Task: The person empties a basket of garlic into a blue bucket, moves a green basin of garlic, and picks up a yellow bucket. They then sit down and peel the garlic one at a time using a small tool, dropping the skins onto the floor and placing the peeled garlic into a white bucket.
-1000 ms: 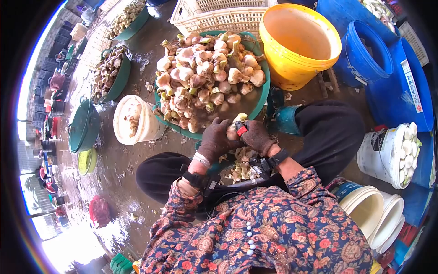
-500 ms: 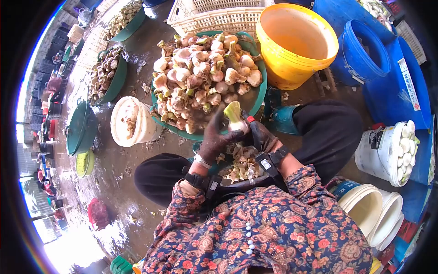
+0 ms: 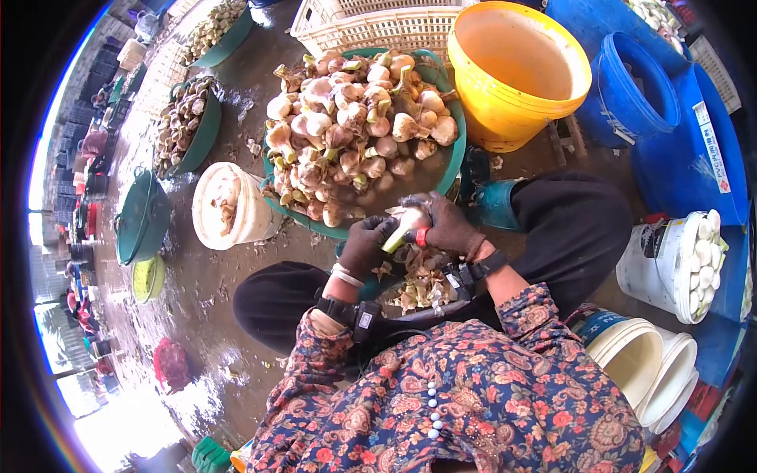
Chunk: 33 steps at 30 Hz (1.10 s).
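A garlic bulb [image 3: 408, 221] with a pale green stem is between my two dark-gloved hands, just in front of a green tub [image 3: 461, 158] heaped with unpeeled garlic [image 3: 339, 126]. My right hand [image 3: 450, 227], with a red band on one finger, wraps round the bulb from the right. From the left, my left hand [image 3: 365, 246] pinches at its side, with the fingertips partly hidden. The stem points down and to the left. Below the hands, loose skins and trimmings [image 3: 422, 288] are piled between my knees.
A yellow bucket [image 3: 512, 118] and a blue bucket [image 3: 670, 102] stand behind to the right. A white bucket [image 3: 658, 264] of peeled bulbs is at the right, near stacked white buckets [image 3: 631, 359]. Another white bucket [image 3: 264, 213] sits left of the tub. The floor [image 3: 260, 378] looks wet.
The garlic bulb has turned from stem up to stem pointing down-left. My right hand has rotated over it, and my left hand has shifted slightly left and lower.
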Tool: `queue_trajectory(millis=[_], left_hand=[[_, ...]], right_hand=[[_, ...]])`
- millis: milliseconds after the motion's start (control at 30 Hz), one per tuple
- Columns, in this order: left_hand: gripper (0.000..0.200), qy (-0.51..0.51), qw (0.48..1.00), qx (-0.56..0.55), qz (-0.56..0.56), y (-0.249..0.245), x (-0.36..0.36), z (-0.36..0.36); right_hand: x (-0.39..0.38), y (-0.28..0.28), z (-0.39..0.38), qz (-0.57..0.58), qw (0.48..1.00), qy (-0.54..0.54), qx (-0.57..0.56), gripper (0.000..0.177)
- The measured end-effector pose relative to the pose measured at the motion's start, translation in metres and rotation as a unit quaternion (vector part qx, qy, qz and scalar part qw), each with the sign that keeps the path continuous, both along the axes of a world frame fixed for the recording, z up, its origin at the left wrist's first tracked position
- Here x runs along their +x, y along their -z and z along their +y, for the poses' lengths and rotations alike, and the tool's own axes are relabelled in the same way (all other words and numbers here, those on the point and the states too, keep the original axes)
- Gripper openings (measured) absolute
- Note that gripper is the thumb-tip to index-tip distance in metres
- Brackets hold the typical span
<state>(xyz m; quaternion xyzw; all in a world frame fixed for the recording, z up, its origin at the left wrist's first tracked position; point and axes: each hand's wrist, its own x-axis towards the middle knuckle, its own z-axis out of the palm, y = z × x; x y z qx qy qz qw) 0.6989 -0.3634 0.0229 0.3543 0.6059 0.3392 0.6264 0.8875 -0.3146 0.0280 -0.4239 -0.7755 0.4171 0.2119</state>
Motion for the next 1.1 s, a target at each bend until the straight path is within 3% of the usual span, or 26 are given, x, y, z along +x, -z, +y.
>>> queue_trajectory(millis=[67,100,133,167,200,233,267,300,333,400,467,533,600,733,833,967,1000,1033,1067,1100], left_hand=[[0.030,-0.034,0.994,0.084,-0.054,-0.011,0.005,-0.006],[0.030,-0.062,0.992,0.042,-0.098,-0.018,0.006,-0.009],[0.030,-0.062,0.992,0.043,-0.099,-0.013,0.002,-0.009],[0.029,0.028,0.961,0.237,0.138,-0.005,-0.005,-0.008],[0.029,0.116,0.831,0.407,0.360,0.001,-0.012,-0.008],[0.027,0.099,0.830,0.413,0.361,-0.001,-0.016,-0.005],[0.027,0.098,0.830,0.414,0.360,-0.012,-0.013,-0.002],[0.025,-0.035,0.955,0.241,0.168,-0.025,-0.011,-0.001],[0.023,-0.164,0.985,0.045,-0.040,-0.033,-0.012,0.001],[0.024,-0.140,0.988,0.069,-0.005,-0.032,-0.016,0.001],[0.024,-0.070,0.990,0.098,0.074,-0.033,-0.010,-0.002],[0.026,-0.070,0.993,0.088,0.040,-0.037,-0.006,-0.010],[0.027,-0.122,0.990,0.016,-0.070,-0.040,-0.005,-0.018],[0.027,-0.118,0.991,0.049,-0.043,-0.032,-0.008,-0.028],[0.025,-0.134,0.988,0.035,-0.069,-0.038,-0.002,-0.039],[0.025,-0.163,0.979,0.067,-0.098,-0.044,0.001,-0.045],[0.026,-0.178,0.974,0.094,-0.101,-0.051,0.002,-0.046],[0.022,-0.187,0.973,0.114,-0.070,-0.071,0.012,-0.045],[0.022,-0.187,0.973,0.121,-0.065,-0.082,0.018,-0.050],[0.019,-0.117,0.970,0.210,0.040,-0.089,0.024,-0.057]], right_hand=[[-0.002,-0.003,0.004,0.304,0.938,0.010,-0.169,0.039],[0.000,-0.005,0.006,0.344,0.897,0.018,-0.278,0.035],[0.002,-0.004,0.009,0.344,0.897,0.017,-0.276,0.035],[0.003,0.002,0.011,0.361,0.890,0.021,-0.276,0.036],[0.003,0.009,0.012,0.379,0.883,0.026,-0.276,0.037],[-0.002,0.019,0.007,0.312,0.932,0.023,-0.182,0.048],[-0.003,0.006,0.002,0.311,0.933,0.023,-0.181,0.048],[-0.003,-0.007,-0.002,0.174,0.984,0.040,0.015,0.055],[-0.004,-0.019,-0.005,0.029,0.976,0.055,0.210,0.063],[-0.007,-0.022,-0.008,0.061,0.976,0.061,0.201,0.066],[-0.013,-0.024,-0.010,0.042,0.969,-0.032,0.240,0.061],[-0.016,-0.023,-0.013,0.030,0.962,-0.066,0.263,0.055],[-0.017,-0.015,-0.014,0.076,0.979,-0.057,0.181,0.052],[-0.019,-0.016,-0.016,0.180,0.980,-0.022,0.086,0.040],[-0.014,-0.011,-0.010,0.173,0.980,-0.066,0.069,0.037],[-0.016,-0.004,-0.017,0.208,0.978,-0.027,0.015,0.031],[-0.019,-0.004,-0.018,0.302,0.938,0.018,-0.166,0.026],[-0.021,-0.005,-0.017,0.384,0.857,0.060,-0.339,0.022],[-0.022,-0.004,-0.014,0.389,0.857,0.054,-0.334,0.022],[-0.021,-0.003,-0.010,0.445,0.806,0.127,-0.369,0.019]])
